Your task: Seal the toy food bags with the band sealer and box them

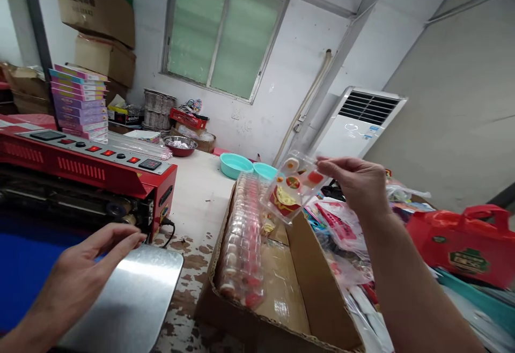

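Observation:
My right hand (354, 181) is raised over an open cardboard box (306, 283) and pinches a clear plastic pack of small colourful items (292, 184) by its right edge. A row of similar clear packs (243, 235) stands on edge along the box's left side. My left hand (86, 264) hovers with fingers stretched out and apart, holding nothing, at the left edge of a shiny metal plate (132, 299) in front of a red sealing machine (88, 168).
Two teal bowls (235, 164) and a metal bowl (179, 145) sit on the worn white table (197, 203). Stacked purple boxes (80, 103) and cartons stand at the back left. Plastic bags and a red bag (469, 245) lie at right, near a white air conditioner (358, 122).

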The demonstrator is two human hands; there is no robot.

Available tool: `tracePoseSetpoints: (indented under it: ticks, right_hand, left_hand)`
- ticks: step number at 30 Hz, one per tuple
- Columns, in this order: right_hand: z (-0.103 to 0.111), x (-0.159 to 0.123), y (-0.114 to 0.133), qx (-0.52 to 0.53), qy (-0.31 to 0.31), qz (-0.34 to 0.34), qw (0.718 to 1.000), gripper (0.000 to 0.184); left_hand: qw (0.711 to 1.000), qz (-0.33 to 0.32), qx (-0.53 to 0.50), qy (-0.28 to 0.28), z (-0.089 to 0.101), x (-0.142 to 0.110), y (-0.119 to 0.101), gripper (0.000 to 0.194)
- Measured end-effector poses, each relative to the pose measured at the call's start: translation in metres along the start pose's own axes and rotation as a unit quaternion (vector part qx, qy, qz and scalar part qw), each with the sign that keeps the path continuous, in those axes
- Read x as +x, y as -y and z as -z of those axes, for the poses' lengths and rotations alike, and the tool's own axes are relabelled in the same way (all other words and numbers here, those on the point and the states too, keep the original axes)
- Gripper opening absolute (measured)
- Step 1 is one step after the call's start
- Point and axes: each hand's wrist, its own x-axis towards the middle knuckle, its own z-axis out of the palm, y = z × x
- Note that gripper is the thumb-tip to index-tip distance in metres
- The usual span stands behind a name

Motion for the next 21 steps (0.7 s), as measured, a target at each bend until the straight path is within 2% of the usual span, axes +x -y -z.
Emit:
tracePoseSetpoints:
  ticks: [2,4,7,10,12,15,18,21]
  right_hand:
    - [-0.018,-0.013,0.036,0.055,0.0,0.004,0.998,0.023]
    - [-0.045,-0.033,0.058,0.113,0.04,-0.019,0.993,0.023]
    - [-0.098,-0.074,0.069,0.197,0.152,-0.097,0.964,0.023]
    - [-0.148,-0.115,0.067,0.265,0.243,-0.185,0.914,0.027]
    - [-0.175,-0.137,0.062,0.293,0.272,-0.234,0.886,0.03]
    - [-0.207,-0.156,0.052,0.313,0.3,-0.284,0.855,0.034]
    - [-0.232,-0.163,0.04,0.317,0.322,-0.322,0.832,0.036]
    - [-0.254,-0.17,0.029,0.32,0.326,-0.37,0.809,0.038]
  left_hand:
    - [0.996,0.003,-0.085,0.04,-0.008,0.002,-0.024,0.04]
    - [0.978,-0.031,-0.193,0.068,-0.012,0.008,-0.045,0.049]
    - [0.942,-0.045,-0.303,0.135,-0.011,0.018,-0.069,0.062]
    - [0.903,0.031,-0.366,0.222,-0.007,0.027,-0.077,0.062]
    - [0.894,0.083,-0.376,0.228,-0.005,0.032,-0.071,0.048]
    - [0.903,0.151,-0.368,0.164,-0.004,0.039,-0.046,0.029]
    - [0.904,0.21,-0.352,0.117,-0.005,0.047,-0.017,0.024]
    - [0.909,0.242,-0.33,0.075,-0.008,0.054,0.005,0.021]
